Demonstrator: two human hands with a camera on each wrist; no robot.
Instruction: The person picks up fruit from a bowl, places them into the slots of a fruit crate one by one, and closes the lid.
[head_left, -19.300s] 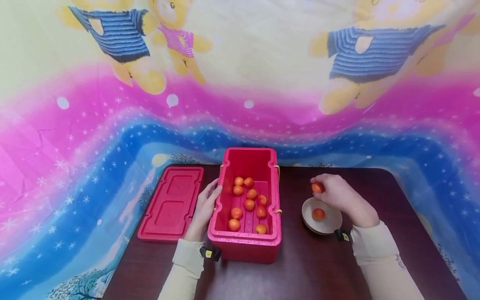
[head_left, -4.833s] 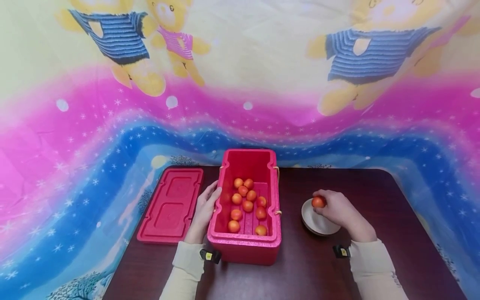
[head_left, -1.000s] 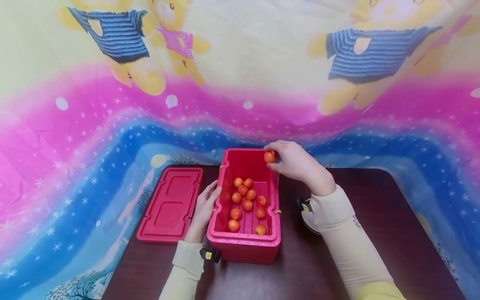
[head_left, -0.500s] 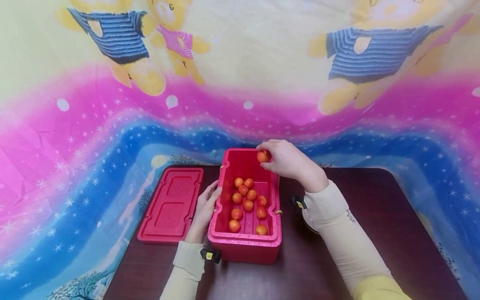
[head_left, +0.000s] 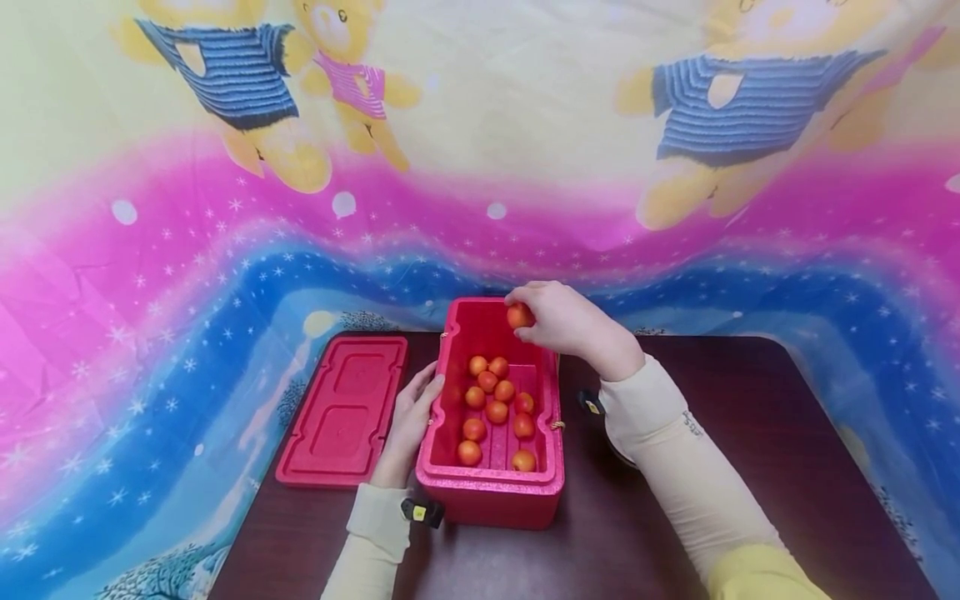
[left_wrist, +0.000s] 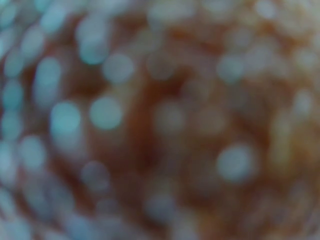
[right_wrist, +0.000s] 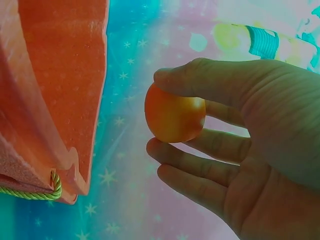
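Note:
My right hand [head_left: 566, 323] pinches an orange-red apricot [head_left: 520, 316] between thumb and fingers, over the far right part of a red foam box [head_left: 491, 477]. In the right wrist view the apricot [right_wrist: 175, 115] shows smooth and round, with the thumb on top and fingers behind and below. Several similar apricots [head_left: 497, 412] lie loose on the box floor. Against the box's left outer wall rests my left hand [head_left: 408, 417], fingers stretched along it and thumb near the rim. The left wrist view is only blur.
A red lid [head_left: 341, 412] lies flat on the dark table [head_left: 487, 567], left of the box. Right of the box, a bowl [head_left: 625, 459] is mostly hidden under my right sleeve. Rope handles [head_left: 557, 426] hang on the box. A printed curtain [head_left: 495, 167] stands behind.
My right hand has lifted the apricot from the bowl and carried it left over the box, edging farther left in the last second. The box holds one more apricot than at first. Left hand unmoved.

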